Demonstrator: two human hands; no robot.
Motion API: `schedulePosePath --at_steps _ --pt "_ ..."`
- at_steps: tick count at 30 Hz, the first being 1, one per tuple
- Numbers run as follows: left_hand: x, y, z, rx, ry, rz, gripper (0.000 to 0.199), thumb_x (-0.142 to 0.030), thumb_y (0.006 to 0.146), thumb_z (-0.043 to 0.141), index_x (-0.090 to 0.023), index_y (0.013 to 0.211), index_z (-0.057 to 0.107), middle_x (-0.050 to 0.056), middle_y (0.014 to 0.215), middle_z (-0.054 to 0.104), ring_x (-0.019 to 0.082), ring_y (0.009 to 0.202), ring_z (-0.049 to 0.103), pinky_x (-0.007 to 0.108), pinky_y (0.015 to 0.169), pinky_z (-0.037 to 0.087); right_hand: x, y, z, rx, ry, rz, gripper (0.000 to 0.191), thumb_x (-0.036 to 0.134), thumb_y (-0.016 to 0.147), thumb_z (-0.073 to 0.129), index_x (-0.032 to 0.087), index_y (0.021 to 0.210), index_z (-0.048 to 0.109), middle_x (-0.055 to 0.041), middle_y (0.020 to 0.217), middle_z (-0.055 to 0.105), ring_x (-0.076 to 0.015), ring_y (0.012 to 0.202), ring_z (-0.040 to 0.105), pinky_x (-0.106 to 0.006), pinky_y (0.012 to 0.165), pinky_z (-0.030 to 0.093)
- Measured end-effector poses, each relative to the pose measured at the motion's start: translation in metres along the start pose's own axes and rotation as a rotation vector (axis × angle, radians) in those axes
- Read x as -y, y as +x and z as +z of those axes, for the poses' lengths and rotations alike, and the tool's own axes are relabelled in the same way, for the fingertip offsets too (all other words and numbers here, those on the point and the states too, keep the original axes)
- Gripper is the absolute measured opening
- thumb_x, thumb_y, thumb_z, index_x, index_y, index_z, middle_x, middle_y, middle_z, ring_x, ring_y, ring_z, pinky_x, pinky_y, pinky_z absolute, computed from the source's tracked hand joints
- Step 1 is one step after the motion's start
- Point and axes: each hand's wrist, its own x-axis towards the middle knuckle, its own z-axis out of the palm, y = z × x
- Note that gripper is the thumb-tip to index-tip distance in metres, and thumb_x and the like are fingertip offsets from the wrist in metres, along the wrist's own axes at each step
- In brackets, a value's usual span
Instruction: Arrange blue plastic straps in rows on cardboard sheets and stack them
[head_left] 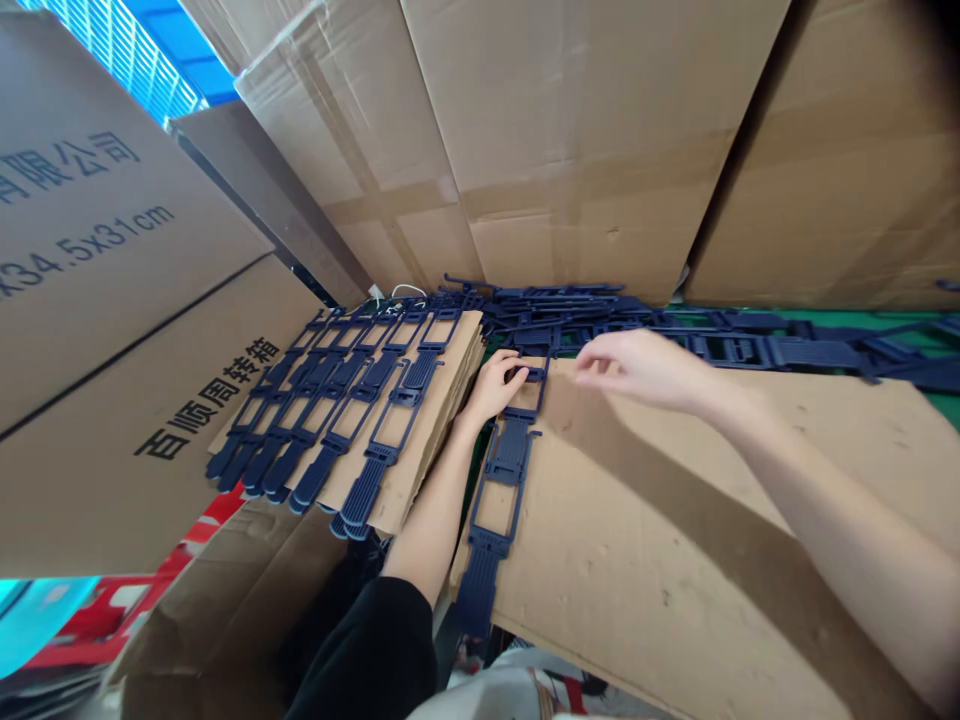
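A long dark blue plastic part (504, 445) with rectangular openings lies along the left edge of a flat cardboard sheet (675, 540). At its far end my left hand (496, 386) grips it between thumb and fingers. My right hand (628, 362) hovers over the sheet just right of that end, fingers bent and close together; whether anything is between them cannot be made out. To the left, several similar blue parts (395, 398) lie side by side on a stack of cardboard (439, 420). Behind both hands is a loose pile of blue parts (559, 310).
Large cardboard boxes (585, 130) form a wall at the back. A printed box (112, 300) stands at the left. More blue parts (810, 352) run along the green surface (855, 320) at the right. An open cardboard box (217, 600) sits low at the left.
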Motion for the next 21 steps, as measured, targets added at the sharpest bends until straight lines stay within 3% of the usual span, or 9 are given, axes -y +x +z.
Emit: schedulePosePath --at_steps 3,5,9,15,21 --pt "0.001 0.0 0.0 -0.008 0.003 0.005 0.018 -0.022 0.086 0.054 -0.015 0.094 0.068 0.01 0.11 0.06 0.02 0.108 0.058 0.035 0.097 0.044 -0.061 -0.006 -0.009 -0.148 -0.174 0.271 0.025 0.037 0.085 0.05 0.021 0.092 0.067 -0.0053 0.093 0.069 -0.0213 0.082 0.063 -0.03 0.068 0.043" --pt "0.001 0.0 0.0 -0.011 0.005 0.012 0.018 -0.022 0.086 0.054 -0.016 0.094 0.068 0.009 0.109 0.06 0.02 0.108 0.058 0.036 0.097 0.044 -0.097 -0.013 -0.007 -0.112 -0.285 0.395 0.031 0.04 0.081 0.054 0.02 0.1 0.067 -0.0091 0.1 0.068 -0.0258 0.087 0.062 -0.034 0.07 0.044" --pt "0.001 0.0 0.0 -0.014 0.009 0.02 0.018 -0.023 0.086 0.053 -0.017 0.094 0.068 0.009 0.108 0.06 0.02 0.107 0.058 0.036 0.097 0.044 -0.142 -0.026 -0.004 -0.073 -0.298 0.387 0.039 0.044 0.076 0.06 0.02 0.105 0.066 -0.0116 0.109 0.065 -0.0278 0.097 0.061 -0.036 0.078 0.046" --pt "0.0 0.001 -0.001 -0.013 0.028 0.022 0.02 -0.026 0.087 0.051 -0.018 0.093 0.068 0.008 0.108 0.06 0.021 0.106 0.059 0.038 0.097 0.045 -0.154 -0.038 -0.006 -0.267 -0.294 0.433 0.047 0.04 0.082 0.052 0.016 0.122 0.057 -0.0141 0.118 0.063 -0.0297 0.102 0.06 -0.04 0.083 0.046" --pt "0.001 0.001 -0.001 -0.012 0.051 0.03 0.02 -0.025 0.088 0.05 -0.018 0.094 0.068 0.009 0.109 0.06 0.021 0.107 0.058 0.038 0.097 0.045 -0.146 -0.039 0.008 -0.268 -0.324 0.473 0.04 0.04 0.089 0.041 0.016 0.114 0.063 -0.0132 0.11 0.066 -0.0306 0.101 0.059 -0.041 0.079 0.045"
